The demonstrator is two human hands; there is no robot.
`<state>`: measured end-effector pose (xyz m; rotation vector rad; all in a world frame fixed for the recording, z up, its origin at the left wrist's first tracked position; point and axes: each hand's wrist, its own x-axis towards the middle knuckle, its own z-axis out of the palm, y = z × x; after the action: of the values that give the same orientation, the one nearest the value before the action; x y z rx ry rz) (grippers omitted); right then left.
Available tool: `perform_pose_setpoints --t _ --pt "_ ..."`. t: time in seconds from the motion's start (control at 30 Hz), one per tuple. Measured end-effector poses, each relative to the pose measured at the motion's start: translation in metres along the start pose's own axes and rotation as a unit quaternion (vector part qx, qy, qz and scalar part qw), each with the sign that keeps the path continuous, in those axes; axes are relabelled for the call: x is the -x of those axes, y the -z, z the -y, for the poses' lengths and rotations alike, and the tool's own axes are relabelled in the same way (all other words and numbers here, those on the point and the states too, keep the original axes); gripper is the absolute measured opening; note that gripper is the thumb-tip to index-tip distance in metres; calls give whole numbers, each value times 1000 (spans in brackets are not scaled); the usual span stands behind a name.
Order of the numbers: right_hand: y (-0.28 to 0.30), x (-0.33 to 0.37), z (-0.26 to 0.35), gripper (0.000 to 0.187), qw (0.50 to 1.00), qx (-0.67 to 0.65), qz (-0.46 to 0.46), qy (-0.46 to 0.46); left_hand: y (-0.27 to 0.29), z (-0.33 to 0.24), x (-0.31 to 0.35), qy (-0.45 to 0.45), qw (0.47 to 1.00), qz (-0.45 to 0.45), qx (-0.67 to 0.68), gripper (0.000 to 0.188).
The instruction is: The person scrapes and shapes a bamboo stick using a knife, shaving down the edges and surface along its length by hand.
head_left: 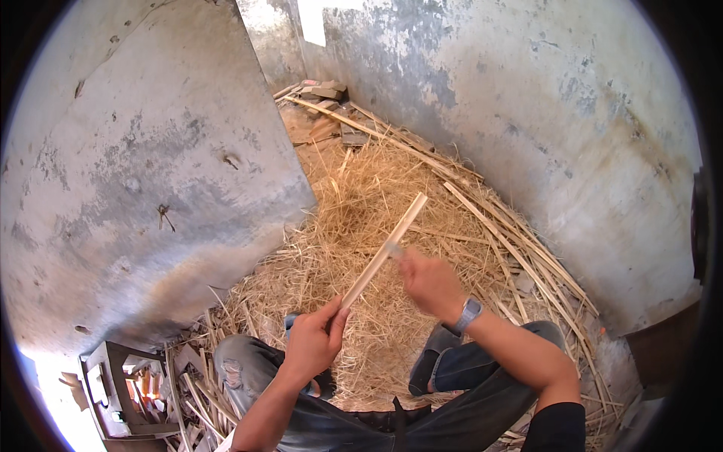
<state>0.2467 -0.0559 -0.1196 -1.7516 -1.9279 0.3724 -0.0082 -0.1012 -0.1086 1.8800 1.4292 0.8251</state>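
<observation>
A pale, straight bamboo strip (374,264) slants up and away from me over the floor between my knees. My left hand (316,336) is closed round its lower end. Farther up, at the strip's right side, my right hand (431,283) is closed in a fist with a watch on the wrist. Out of that fist a short grey knife blade (394,249) reaches the upper part of the strip. Motion smears the blade, and the fingers hide its handle.
Curly shavings (361,203) cover the floor. Long bamboo strips (520,241) lie along the right wall (557,135). A bare wall (151,173) juts in at left. Wood blocks (324,92) lie at the back; a dark frame (124,388) stands at lower left.
</observation>
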Motion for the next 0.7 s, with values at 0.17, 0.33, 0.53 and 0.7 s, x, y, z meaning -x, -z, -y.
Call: perform_pose_setpoints --t 0.17,0.33,0.53,0.7 --pt "48 -56 -124 54 982 -9 -155 -105 4 -16 6 12 998 48 36 30" --pt "57 -48 -92 53 968 -70 -240 -33 7 -3 7 27 997 17 71 30" --pt "43 -6 -4 50 995 -88 -33 -37 7 -5 4 15 999 18 33 29" --pt "26 -13 -23 44 997 -65 -15 -32 9 -6 7 1 1000 16 1 29"
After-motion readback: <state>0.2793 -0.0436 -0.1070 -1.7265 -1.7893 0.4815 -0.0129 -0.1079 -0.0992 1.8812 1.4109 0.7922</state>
